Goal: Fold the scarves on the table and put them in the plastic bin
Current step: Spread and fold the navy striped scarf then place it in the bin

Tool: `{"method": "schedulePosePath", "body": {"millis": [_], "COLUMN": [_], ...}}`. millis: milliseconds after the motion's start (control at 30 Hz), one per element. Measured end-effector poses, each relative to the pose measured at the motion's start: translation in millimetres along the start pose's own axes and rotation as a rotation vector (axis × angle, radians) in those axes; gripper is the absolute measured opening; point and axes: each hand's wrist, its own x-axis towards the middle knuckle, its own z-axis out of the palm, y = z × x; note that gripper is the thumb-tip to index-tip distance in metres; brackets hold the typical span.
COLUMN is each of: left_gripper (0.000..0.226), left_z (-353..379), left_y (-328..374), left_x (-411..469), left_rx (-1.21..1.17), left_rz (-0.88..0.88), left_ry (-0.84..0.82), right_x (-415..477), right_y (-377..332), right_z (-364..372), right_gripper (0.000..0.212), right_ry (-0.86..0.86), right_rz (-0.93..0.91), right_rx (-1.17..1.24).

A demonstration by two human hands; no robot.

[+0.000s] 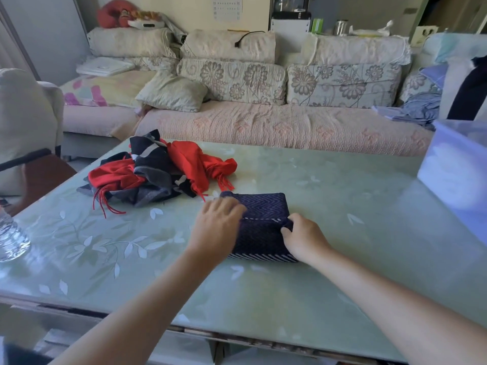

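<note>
Navy scarf (pixel 263 206) sits folded on the tabletop (pixel 350 204), left hand (pixel 216 227) flat on it, right hand (pixel 303 239) pinching its top layer; edges want squaring before the bin (pixel 458 175).

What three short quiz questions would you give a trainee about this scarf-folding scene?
1. True or false: the folded navy scarf already lies in the plastic bin.
2. Which hand pinches a fold of the navy scarf? A: the left hand. B: the right hand.
3. Fill in: the unfolded pile holds a fringed scarf of ___ colour.

Key: 1 false, it lies on the table; 2 B; 3 red.
</note>
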Motion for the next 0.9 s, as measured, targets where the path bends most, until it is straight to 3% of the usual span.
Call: {"method": "schedulePosePath", "body": {"millis": [67,133,233,333,467,667,767,900], "left_gripper": [0.026,0.042,0.064,0.077,0.079,0.09,0.08,0.052], "left_z": [12,24,30,30,23,13,9,1], "left_y": [21,33,33,25,-1,-47,-47,-44], "left_x": [-4,-12,-16,-14,-22,-39,-44,-37], "left_rx": [-0.032,-0.014,-0.034,-0.053,-0.037,-0.207,-0.319,-0.447], "left_rz": [0.132,0.115,0.055,0.094,0.154,0.033,0.011,-0.002], "left_ry": [-0.051,-0.218,-0.455,-0.525,-0.533,-0.476,-0.376,-0.303], "right_x": [0,1,4,4,-7,-10,-10,-8], "right_y": [1,4,6,12,21,24,16,10], "right_z": [2,5,3,5,-3,-13,-11,-24], "right_gripper": [0.03,0.039,0.039,0.053,0.083,0.084,0.073,0.027], "right_ry": [0.025,0.104,0.224,0.062,-0.252,-0.291,-0.222,-0.08], "right_rz": [-0.037,-0.134,-0.5,-0.727,-0.592,-0.523,-0.479,-0.364], "right_rx": [-0.04,-0.17,-0.376,-0.423,-0.452,-0.423,-0.372,-0.148]}}
